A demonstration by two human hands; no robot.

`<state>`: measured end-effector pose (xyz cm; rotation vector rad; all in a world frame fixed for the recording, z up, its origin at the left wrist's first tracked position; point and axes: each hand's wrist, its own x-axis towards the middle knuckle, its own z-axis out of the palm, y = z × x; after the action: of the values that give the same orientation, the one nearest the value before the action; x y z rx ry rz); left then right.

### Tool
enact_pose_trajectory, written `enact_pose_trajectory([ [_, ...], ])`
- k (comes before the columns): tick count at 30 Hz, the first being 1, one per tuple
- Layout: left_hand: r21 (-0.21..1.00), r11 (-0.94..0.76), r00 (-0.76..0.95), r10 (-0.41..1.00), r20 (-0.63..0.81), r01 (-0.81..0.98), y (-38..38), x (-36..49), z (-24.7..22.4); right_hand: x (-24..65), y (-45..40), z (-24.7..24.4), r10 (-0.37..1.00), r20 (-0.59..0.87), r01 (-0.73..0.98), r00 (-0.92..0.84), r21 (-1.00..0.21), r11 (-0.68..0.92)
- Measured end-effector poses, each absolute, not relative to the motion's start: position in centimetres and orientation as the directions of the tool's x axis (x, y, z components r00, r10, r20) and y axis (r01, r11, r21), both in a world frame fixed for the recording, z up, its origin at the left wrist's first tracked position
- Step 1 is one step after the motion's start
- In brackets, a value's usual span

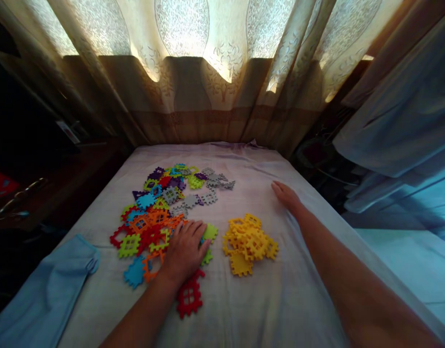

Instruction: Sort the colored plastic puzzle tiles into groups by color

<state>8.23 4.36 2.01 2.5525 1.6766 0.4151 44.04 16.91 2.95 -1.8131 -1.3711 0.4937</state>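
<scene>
My left hand [186, 245] lies palm down, fingers stretched, over the near right side of a mixed pile of interlocking plastic building pieces [150, 224]. Under and around it are orange, red and lime green pieces [209, 232]; what its palm touches is hidden. Close to that wrist lies a red window piece [189, 297]. A separate heap of yellow pieces [249, 241] sits between my two hands. My right hand [285, 195] rests at the right side of the cloth with its fingers extended, apart from the pieces. Grey pieces [217, 180] lie loosely at the pile's far right.
A pale cloth [251, 169] covers the table. Light blue fabric [48, 290] hangs over its left edge. Patterned curtains [193, 96] stand behind it, with hanging fabric [399, 106] to the right. A dark wooden surface [95, 164] adjoins the left side.
</scene>
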Motion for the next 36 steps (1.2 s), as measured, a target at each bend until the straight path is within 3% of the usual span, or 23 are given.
enact_pose_trajectory([
  [3, 0.198, -0.41, 0.375, 0.907, 0.192, 0.89, 4.3, 8.3, 2.2, 40.7, 10.1, 4.0, 0.937, 0.321, 0.676, 0.136, -0.722, 0.149],
  [5, 0.193, -0.421, 0.383, 0.901, 0.204, 0.886, 4.3, 8.4, 2.2, 37.5, 5.0, 4.3, 0.91, 0.407, 0.763, -0.081, -0.561, 0.319],
  [8, 0.176, -0.443, 0.395, 0.883, 0.253, 0.879, 4.3, 8.4, 2.1, 32.9, -0.4, 4.0, 0.86, 0.344, 0.844, -0.376, -0.256, 0.471],
  [10, 0.161, -0.455, 0.398, 0.87, 0.29, 0.876, 4.4, 8.4, 2.0, 30.8, -1.6, 3.5, 0.842, 0.283, 0.846, -0.459, -0.15, 0.511],
  [15, 0.147, -0.462, 0.398, 0.857, 0.328, 0.875, 4.4, 8.3, 1.6, 29.7, 0.4, 2.8, 0.886, 0.217, 0.894, -0.409, -0.1, 0.437],
  [36, 0.17, -0.462, 0.375, 0.846, 0.378, 0.87, 4.5, 7.8, 0.2, 42.1, 17.8, 1.2, 0.942, 0.323, 0.996, -0.089, 0.007, 0.092],
])
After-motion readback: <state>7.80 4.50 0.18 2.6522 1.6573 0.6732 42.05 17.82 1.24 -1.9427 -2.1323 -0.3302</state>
